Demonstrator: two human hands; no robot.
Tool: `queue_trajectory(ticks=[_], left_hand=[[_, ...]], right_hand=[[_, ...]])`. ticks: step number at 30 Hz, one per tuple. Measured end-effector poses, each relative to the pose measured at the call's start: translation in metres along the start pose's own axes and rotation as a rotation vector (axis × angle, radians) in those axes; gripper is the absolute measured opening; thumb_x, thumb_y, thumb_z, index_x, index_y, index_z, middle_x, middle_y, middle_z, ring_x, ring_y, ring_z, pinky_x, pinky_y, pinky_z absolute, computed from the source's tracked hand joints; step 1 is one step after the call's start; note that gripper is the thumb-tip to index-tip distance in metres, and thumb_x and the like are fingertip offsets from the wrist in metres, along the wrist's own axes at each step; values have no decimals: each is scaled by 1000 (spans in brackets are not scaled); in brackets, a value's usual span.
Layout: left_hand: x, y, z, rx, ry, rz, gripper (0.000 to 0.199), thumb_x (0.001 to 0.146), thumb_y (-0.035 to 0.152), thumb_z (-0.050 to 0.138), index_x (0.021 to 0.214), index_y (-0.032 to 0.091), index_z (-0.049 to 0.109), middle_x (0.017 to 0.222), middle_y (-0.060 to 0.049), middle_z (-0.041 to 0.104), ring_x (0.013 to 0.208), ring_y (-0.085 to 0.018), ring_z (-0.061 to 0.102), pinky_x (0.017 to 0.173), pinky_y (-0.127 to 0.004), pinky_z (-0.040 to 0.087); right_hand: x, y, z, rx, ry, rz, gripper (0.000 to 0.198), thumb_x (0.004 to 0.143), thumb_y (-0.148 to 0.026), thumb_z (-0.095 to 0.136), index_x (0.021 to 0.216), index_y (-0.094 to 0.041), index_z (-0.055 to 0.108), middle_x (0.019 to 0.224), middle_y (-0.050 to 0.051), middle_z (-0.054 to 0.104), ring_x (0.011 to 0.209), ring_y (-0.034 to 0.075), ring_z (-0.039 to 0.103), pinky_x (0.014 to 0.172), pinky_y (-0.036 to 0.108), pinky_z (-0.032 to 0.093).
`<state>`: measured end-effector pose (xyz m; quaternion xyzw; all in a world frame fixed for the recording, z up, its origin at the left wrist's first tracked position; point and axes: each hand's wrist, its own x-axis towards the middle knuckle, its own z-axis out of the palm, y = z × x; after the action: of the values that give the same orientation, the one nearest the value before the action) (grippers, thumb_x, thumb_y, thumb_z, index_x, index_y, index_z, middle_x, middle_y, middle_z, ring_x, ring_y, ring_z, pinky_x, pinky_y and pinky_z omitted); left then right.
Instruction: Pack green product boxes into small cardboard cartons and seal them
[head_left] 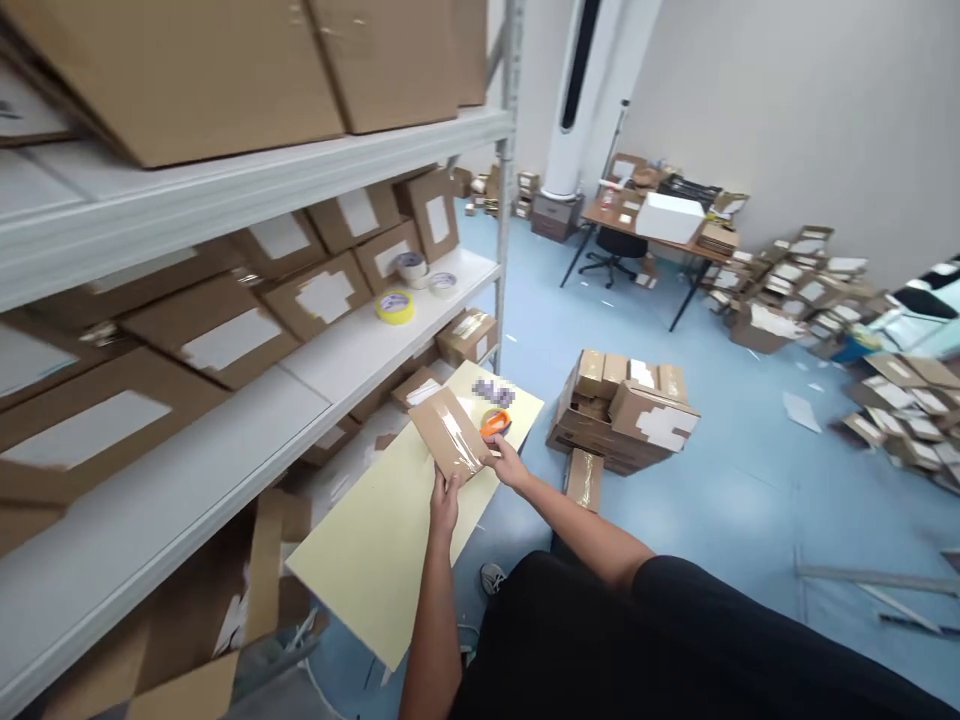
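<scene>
A flat cardboard box (442, 430) with clear tape across its face is held tilted over a pale yellow tabletop (375, 560). My left hand (445, 502) grips its near lower edge, thumb on the face. At the right corner my right hand (504, 462) closes on the same box, its far fingers partly hidden. Just beyond the right hand, an orange tape dispenser (495, 424) rests on the tabletop. Behind it is a blurred-out purple patch whose kind I cannot make out.
Left, a metal shelf (247, 440) carries cardboard boxes and tape rolls, one of them a yellow roll (394, 307). An open carton (607, 440) full of smaller boxes stands on the blue floor. Farther back are a desk (600, 213) and box piles (810, 280).
</scene>
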<state>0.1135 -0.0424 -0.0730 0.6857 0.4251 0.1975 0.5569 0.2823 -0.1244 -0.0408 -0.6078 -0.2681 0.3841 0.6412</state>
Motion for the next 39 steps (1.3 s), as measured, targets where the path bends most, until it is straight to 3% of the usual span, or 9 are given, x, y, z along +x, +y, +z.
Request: queue_trajectory(ticks=[5,12,17,22,28,32,35,39], left_hand=[[31,52,74,-58,-158,60,73,102,57,49,165,27,29,160,-3,50,150,-28,43,122,-38,39],[67,97,203,-26,-385,48,72,101,55,52,164,24,34,165,-5,42,154,-28,36,126,-43,33],[100,120,292,59,-491,47,71,100,58,49,162,23,39,163,-3,44,152,-26,40,124,-38,37],[132,143,361,88,-552,33,64,100,53,50,158,26,46,156,0,54,148,-27,47,121,-39,40],[167,167,422,-31,-574,-5,65,98,50,57,157,24,48,149,-5,62,140,-28,55,118,-42,43],[198,191,451,-63,-570,-175,81,96,63,57,163,23,36,154,-13,56,122,-27,68,96,-38,59],[221,214,458,-102,-573,-132,88,94,72,51,164,25,30,157,-15,52,108,-23,74,81,-32,62],[232,227,446,-136,-526,-15,87,93,74,51,161,21,38,151,-18,57,110,-23,72,81,-29,60]], right_hand=[[-15,-21,-86,22,230,-20,37,75,-35,72,110,-26,63,123,6,71,121,27,63,93,39,56],[-29,-35,-210,-14,487,0,42,78,-44,72,113,-23,64,124,10,72,115,28,67,93,40,56],[-17,-30,-292,-28,639,20,43,81,-49,69,114,-21,65,119,13,74,107,29,70,96,43,56],[13,-22,-361,-9,685,58,43,82,-51,66,113,-21,66,119,13,75,109,28,71,99,43,55],[54,-27,-424,-50,760,141,37,81,-43,64,111,-21,68,111,10,78,105,27,72,99,42,55],[73,-50,-463,-43,872,234,45,82,-39,64,123,-21,67,122,12,74,113,28,69,100,43,55],[81,-79,-487,-20,931,126,55,85,-40,64,137,-22,61,135,13,68,119,26,65,102,42,54],[88,-114,-495,-8,896,-16,58,85,-41,67,140,-23,59,134,12,67,120,25,63,107,43,51]])
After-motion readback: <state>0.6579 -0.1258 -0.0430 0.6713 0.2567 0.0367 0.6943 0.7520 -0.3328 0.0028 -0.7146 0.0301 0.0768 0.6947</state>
